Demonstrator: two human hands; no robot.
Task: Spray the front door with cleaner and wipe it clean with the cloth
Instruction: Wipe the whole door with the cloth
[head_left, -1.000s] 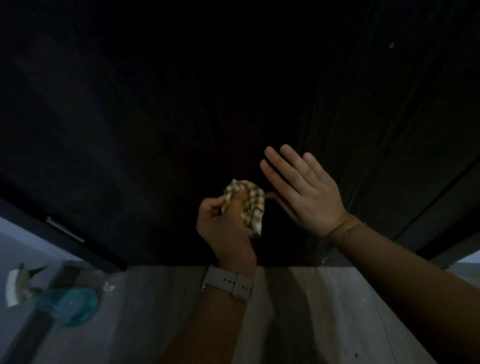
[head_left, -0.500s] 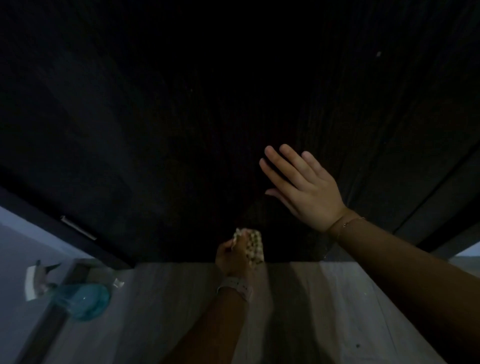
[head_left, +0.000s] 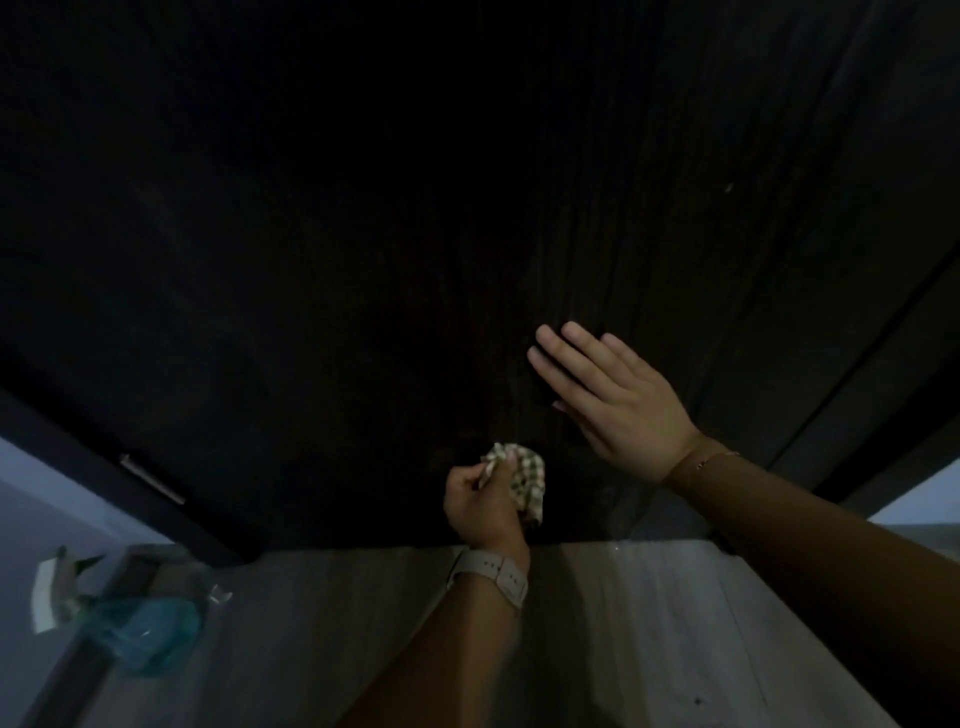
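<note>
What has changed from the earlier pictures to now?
The left hand, gripping the checked cloth, went down the door to its bottom edge, then came partly back up. The right hand stayed flat on the door; the spray bottle stayed on the floor.

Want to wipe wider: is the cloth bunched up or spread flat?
Bunched up. The cloth is a crumpled wad gripped by the left hand against the door.

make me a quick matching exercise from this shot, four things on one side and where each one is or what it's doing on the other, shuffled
Things:
1. left hand
2. right hand
3. spray bottle
4. checked cloth

States:
A. lying on the floor by the door frame
B. flat against the dark door, fingers straight
C. bunched up low on the door
D. wears a pale watch, grips the cloth

Pairs: 1-D, 2-B, 3-A, 4-C
</note>
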